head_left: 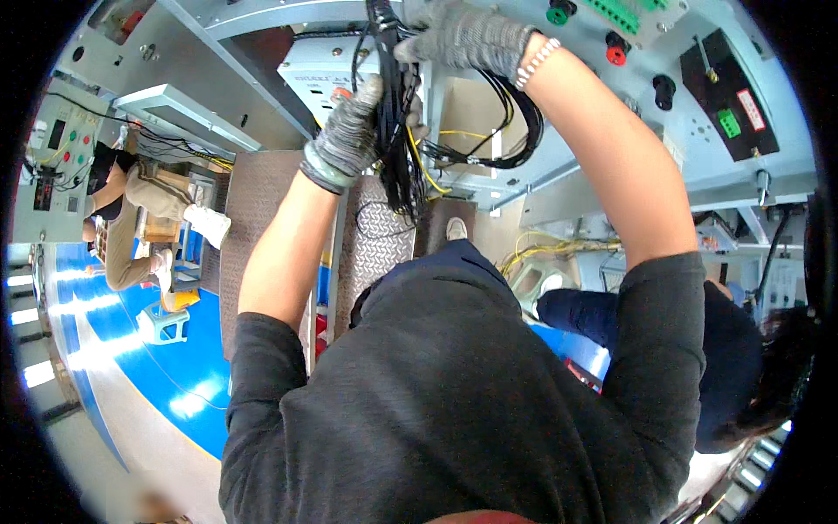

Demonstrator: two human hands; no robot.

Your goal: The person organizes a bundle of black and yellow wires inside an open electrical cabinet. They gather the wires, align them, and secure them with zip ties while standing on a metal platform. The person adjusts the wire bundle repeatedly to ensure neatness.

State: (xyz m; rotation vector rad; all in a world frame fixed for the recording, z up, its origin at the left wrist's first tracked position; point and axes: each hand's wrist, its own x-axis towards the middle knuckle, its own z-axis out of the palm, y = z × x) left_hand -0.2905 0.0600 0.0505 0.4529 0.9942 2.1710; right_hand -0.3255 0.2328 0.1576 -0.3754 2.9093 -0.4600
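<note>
Cables (398, 166) are hanging in a black bundle through the left hand (351, 131), which is gripping them, fingers wrapped round; ends are trailing below. The right hand (463, 39) is touching the cables' upper right, its hold unclear. Left of the cables, a white box (316, 74) is standing inside the cabinet (288, 17); right of them, a black loop (529, 131) is curving.

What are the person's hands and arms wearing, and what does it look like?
The left hand and right hand wear grey knitted gloves. Above the right glove is a pale beaded bracelet. Dark sleeves end near the elbows, so the forearms are uncovered.
</note>
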